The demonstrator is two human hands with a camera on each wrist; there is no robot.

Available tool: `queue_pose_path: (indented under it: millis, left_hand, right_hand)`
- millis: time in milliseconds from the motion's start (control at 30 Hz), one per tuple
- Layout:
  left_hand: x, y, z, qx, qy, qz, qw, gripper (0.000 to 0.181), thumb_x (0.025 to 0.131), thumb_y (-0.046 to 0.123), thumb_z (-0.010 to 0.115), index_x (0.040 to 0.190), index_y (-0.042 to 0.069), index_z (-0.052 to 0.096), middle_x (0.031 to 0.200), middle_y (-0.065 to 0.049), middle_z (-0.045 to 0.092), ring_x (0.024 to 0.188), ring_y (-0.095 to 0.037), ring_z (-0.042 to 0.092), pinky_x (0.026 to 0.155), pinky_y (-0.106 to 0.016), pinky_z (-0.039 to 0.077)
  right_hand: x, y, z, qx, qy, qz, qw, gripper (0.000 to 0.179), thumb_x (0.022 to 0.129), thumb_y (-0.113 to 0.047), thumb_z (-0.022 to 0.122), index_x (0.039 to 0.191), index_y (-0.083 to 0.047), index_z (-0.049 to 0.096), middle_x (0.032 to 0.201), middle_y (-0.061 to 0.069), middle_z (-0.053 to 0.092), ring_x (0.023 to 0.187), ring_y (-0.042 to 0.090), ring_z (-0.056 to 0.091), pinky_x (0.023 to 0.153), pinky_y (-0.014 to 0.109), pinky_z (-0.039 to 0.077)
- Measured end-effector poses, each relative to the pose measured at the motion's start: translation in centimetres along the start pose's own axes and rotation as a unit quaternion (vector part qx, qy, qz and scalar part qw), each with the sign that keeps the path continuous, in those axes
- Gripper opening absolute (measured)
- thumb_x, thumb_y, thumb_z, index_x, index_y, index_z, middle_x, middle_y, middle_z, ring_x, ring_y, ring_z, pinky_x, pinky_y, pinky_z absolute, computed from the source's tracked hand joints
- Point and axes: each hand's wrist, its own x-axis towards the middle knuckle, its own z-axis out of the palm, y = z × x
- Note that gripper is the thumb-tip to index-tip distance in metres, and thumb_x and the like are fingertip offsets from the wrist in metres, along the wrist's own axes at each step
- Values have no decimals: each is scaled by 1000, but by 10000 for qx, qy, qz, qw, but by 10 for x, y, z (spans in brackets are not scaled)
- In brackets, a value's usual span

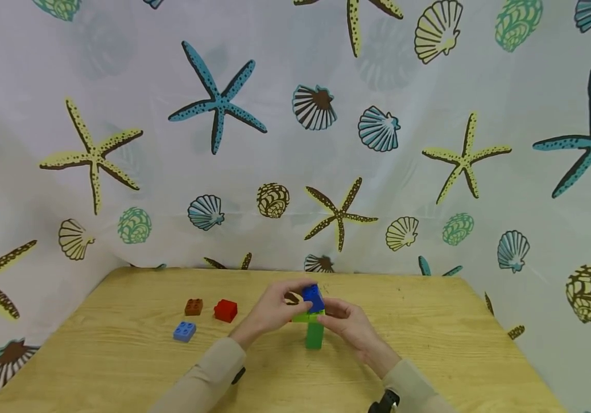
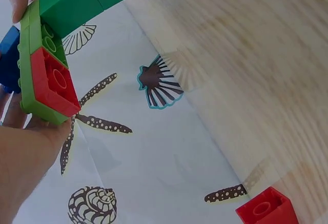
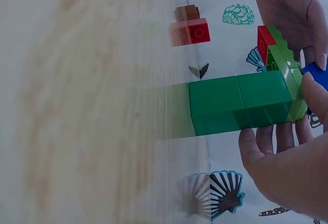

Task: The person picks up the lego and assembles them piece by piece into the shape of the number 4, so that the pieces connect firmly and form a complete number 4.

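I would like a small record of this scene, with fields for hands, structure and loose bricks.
Left hand: holds the blue brick
Right hand: grips the light green layer
Base: two stacked dark green bricks
Under light green layer: attached red brick
Loose on table: brown brick, loose red brick, light blue brick
Unclear: whether the blue brick is fully seated

White curtain printed with starfish and shells, hanging behind and beside wooden table.
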Motion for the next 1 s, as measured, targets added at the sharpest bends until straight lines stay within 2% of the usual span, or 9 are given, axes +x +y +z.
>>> queue_pose_path:
  millis: [200,433,667,867,1000]
  left_hand:
    - [0,0,1,163,-385,175,9990,41,87,31,61,127,28,53,106,11,60,95,-10,53,79,-30,46]
    - [1,-4,2,203,-484,389,9979,43,87,33,60,128,31,51,109,13,59,93,-9,54,76,-28,47]
    - [0,-4,2,741,-514,849,9923,44,88,31,58,131,29,49,115,11,56,92,-8,53,72,-25,48]
    - [-2,-1,2,1172,-563,853,9878,45,90,33,55,133,28,46,118,8,55,97,-15,54,77,-25,47]
    - [-2,1,2,1345,-554,764,9864,44,90,36,53,134,31,44,116,7,53,100,-14,53,83,-30,46]
  right_hand:
    - [-2,-2,0,18,-85,-48,10000,55,81,-17,68,129,-1,46,122,15,53,109,22,52,92,35,41]
    - [-1,-1,-4,201,-313,-20,9993,56,82,-15,67,131,-1,44,122,14,52,111,23,51,93,35,41]
    - [-2,-3,-4,430,-429,81,9981,56,81,-12,68,131,-3,45,123,14,52,112,23,51,94,37,39]
    - [-4,-5,-7,650,-481,143,9966,57,83,-18,66,133,-2,43,126,13,49,113,22,50,96,39,37]
    - [-4,-9,-7,577,-486,82,9971,54,87,-22,61,133,-1,41,127,11,49,114,21,49,97,43,35]
